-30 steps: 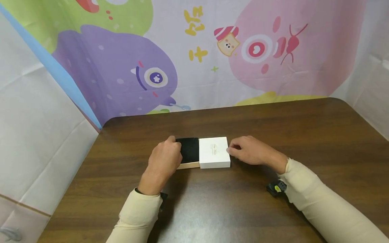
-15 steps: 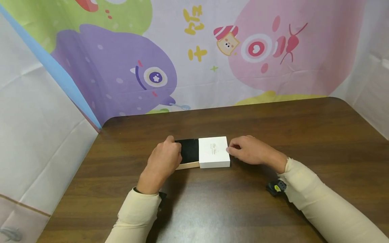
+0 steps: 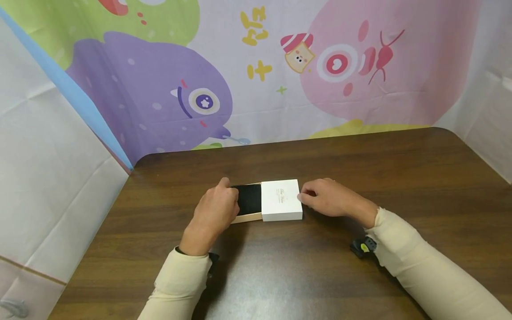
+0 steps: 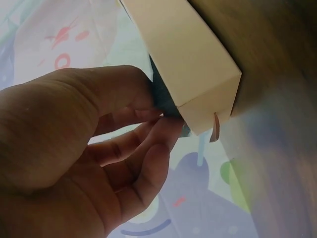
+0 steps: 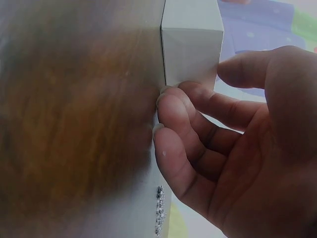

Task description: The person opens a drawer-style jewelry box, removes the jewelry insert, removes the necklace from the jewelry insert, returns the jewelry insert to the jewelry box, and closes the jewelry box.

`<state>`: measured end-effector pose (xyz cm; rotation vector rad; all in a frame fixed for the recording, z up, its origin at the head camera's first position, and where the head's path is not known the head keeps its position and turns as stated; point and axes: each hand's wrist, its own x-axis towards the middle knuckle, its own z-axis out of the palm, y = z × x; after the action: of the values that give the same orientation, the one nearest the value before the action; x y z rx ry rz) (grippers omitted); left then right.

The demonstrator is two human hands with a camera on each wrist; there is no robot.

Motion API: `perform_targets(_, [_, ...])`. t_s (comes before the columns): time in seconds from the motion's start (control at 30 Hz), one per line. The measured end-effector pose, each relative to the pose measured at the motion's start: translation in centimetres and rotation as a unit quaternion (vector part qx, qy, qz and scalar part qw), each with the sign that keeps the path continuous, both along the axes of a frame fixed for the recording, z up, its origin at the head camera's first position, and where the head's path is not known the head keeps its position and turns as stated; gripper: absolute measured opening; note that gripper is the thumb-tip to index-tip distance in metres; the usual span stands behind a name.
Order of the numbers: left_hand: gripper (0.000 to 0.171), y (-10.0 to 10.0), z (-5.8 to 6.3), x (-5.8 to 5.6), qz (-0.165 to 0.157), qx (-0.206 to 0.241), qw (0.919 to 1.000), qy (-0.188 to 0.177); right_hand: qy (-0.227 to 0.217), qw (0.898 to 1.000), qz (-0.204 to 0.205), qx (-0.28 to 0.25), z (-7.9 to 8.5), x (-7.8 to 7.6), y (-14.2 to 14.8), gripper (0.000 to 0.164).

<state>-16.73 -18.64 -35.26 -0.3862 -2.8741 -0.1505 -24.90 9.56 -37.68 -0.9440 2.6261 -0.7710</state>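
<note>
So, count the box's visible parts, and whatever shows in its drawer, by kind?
White sleeve: 1
Tan drawer: 1
Small tab on the drawer's end: 1
Black piece in the drawer: 1
Total: 4

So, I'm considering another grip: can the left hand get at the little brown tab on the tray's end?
Probably yes: the brown tab sticks out uncovered near the left hand, though that hand seems to pinch the black insert and may have to let go.
</note>
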Motion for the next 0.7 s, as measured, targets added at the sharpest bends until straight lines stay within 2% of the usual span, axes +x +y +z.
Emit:
perform_targets(0.47, [0.006, -0.06, -0.39, -0.08, -0.013, -0.012, 0.9985, 0.052, 0.002, 1.0, 0.002, 0.003, -0.13, -0.05, 0.04, 0.024])
perform_targets(0.7, [0.008, -0.19, -0.49, -0.13, -0.028, -0.033, 0.9956, 0.083, -0.002, 1.0, -0.002, 0.001, -0.05, 0.02, 0.04, 0.023])
